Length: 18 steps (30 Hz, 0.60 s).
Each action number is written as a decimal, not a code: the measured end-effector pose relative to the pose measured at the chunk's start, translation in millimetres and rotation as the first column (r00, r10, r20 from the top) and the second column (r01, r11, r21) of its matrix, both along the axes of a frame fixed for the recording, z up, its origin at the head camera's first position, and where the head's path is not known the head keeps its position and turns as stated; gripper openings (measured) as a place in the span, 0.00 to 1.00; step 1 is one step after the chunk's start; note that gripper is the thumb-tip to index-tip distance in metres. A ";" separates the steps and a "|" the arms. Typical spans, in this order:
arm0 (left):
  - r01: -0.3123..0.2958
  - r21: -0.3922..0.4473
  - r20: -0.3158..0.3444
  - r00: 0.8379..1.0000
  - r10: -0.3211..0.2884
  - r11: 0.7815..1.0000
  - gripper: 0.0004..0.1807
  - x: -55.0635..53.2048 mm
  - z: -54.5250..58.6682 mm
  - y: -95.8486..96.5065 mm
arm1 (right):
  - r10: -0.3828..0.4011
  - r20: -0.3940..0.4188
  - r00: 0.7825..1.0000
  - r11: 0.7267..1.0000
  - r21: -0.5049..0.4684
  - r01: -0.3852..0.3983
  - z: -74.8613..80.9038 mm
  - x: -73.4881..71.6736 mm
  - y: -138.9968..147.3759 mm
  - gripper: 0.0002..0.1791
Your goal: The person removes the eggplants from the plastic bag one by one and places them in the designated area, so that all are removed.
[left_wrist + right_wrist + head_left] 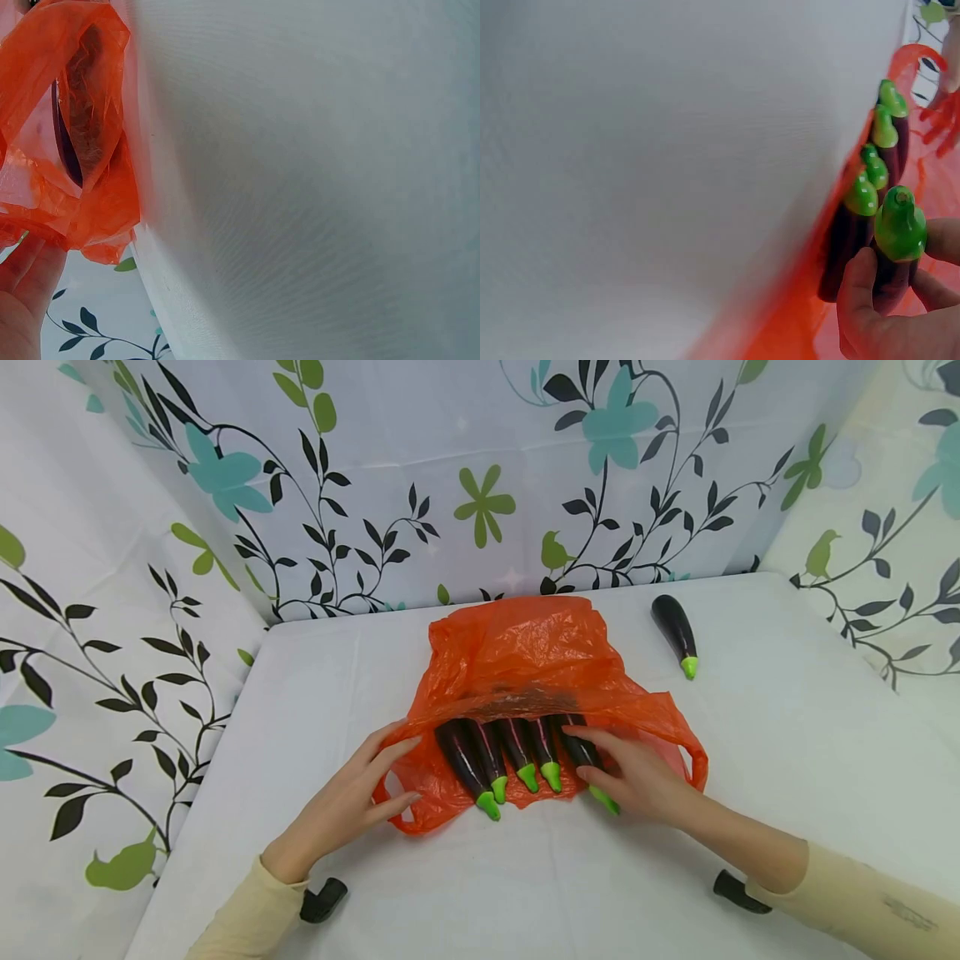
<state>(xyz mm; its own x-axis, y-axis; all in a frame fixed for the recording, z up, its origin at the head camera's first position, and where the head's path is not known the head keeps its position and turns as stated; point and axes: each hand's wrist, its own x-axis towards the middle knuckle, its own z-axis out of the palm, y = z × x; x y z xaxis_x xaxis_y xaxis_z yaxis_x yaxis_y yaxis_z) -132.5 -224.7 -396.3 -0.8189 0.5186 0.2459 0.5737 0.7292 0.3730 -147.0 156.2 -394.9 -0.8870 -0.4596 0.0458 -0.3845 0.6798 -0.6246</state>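
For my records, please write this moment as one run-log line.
left fingers: touch orange bag; right fingers: hold eggplant; four eggplants: in bag mouth; separate eggplant: on table

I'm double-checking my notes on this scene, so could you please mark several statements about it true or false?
1. The right hand grips an eggplant. True.
2. The plastic bag is blue. False: it is orange-red.
3. A lone eggplant lies on the table outside the bag. True.
4. The left hand also grips an eggplant. False: it touches the bag.
5. Four other eggplants lie side by side at the bag's mouth. True.
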 end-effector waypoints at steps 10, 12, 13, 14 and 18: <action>0.010 -0.009 -0.005 1.000 -0.010 1.000 0.40 -0.9 0.1 0.5 | 0.084 0.070 0.994 0.995 -0.064 -0.080 14.6 11.3 0.6 0.29; 0.007 -0.009 -0.007 1.000 -0.007 1.000 0.40 -1.2 0.0 0.3 | 0.119 0.095 0.988 0.991 -0.081 -0.111 20.9 14.5 0.8 0.29; 0.007 -0.008 -0.007 1.000 -0.007 1.000 0.40 -1.2 -0.1 0.1 | 0.140 0.105 0.985 0.987 -0.087 -0.131 24.8 16.2 0.9 0.28; 0.007 -0.007 -0.007 1.000 -0.007 1.000 0.40 -1.2 -0.3 0.0 | 0.161 0.117 0.980 0.984 -0.096 -0.150 28.9 18.0 1.1 0.28; 0.008 -0.002 -0.011 1.000 -0.008 1.000 0.40 -1.2 -1.1 -0.7 | 0.253 0.151 0.956 0.963 -0.134 -0.234 45.1 25.0 2.7 0.26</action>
